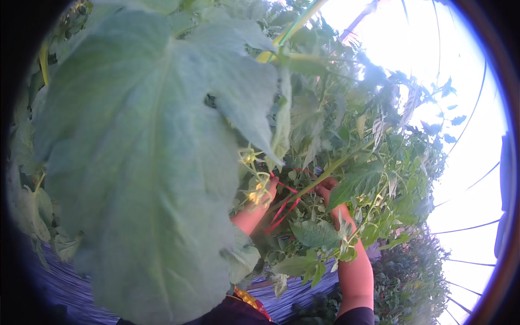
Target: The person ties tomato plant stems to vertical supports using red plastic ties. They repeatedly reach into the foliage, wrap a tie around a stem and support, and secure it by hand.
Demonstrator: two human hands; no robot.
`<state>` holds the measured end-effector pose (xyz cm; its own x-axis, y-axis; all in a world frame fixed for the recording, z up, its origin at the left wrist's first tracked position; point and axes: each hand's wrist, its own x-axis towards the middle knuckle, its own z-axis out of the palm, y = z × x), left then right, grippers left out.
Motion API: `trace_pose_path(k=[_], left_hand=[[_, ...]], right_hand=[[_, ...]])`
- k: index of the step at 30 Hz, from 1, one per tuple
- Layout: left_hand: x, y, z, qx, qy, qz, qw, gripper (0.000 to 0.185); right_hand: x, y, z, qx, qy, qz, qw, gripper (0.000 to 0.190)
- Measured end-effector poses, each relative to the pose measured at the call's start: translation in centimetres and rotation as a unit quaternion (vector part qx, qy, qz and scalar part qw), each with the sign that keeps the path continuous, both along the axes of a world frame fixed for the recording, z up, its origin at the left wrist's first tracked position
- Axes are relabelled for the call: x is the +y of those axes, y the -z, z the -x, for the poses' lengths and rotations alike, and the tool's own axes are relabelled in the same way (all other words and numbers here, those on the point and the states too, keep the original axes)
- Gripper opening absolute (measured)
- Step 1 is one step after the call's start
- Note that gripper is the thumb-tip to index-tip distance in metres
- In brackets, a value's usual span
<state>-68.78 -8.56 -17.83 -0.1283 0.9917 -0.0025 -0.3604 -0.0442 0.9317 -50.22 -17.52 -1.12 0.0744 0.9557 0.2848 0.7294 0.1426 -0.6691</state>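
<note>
A thin red plastic tie string [290, 209] is looped around the slanting green stem [331, 168] of what looks like a tomato plant. On the stem's left side, my left hand [271, 190] pinches one part of the string, its fingers partly covered by yellow flowers [256, 196]. My right hand [326, 187] is bent in on the other side, with its fingertips on the string by the stem; a leaf [357, 185] overlaps its wrist. Two loose lengths of string hang below the crossing. The fingertips of both hands are small and partly hidden.
A large blurred leaf [150, 162] close to the camera blocks most of the left side. A thick stem with green twine [290, 30] rises at the top. Dense foliage surrounds my arms. Striped purplish ground covering [308, 290] lies below, with another plant row [410, 276] at right.
</note>
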Motion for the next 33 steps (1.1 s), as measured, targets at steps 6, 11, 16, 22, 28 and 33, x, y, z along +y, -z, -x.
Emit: trace_pose_path(k=[6,11,16,22,28,33], left_hand=[[-6.7,-7.9,7.5,-0.142,0.247,-0.065,0.956,0.02],[-8.8,-10.1,9.0,-0.316,0.327,-0.063,0.888,0.026],[-9.8,-12.0,9.3,-0.14,0.338,-0.157,0.917,0.031],[-11.2,-15.0,11.0,0.008,0.35,-0.211,0.912,0.028],[-11.3,-15.6,9.8,-0.117,0.325,-0.231,0.91,0.027],[-11.0,-14.0,9.8,-0.159,0.351,-0.142,0.912,0.028]], right_hand=[[-4.5,-2.7,4.0,-0.135,-0.054,-0.034,0.989,0.019],[-7.6,-6.1,10.8,-0.062,-0.221,-0.058,0.972,0.018],[-7.6,-9.0,14.3,-0.237,-0.253,-0.137,0.928,0.019],[-5.6,-10.3,15.2,-0.283,-0.296,-0.09,0.908,0.021],[-5.5,-10.8,15.0,-0.292,-0.31,-0.102,0.899,0.02],[-5.4,-10.4,15.1,-0.318,-0.179,-0.069,0.928,0.022]])
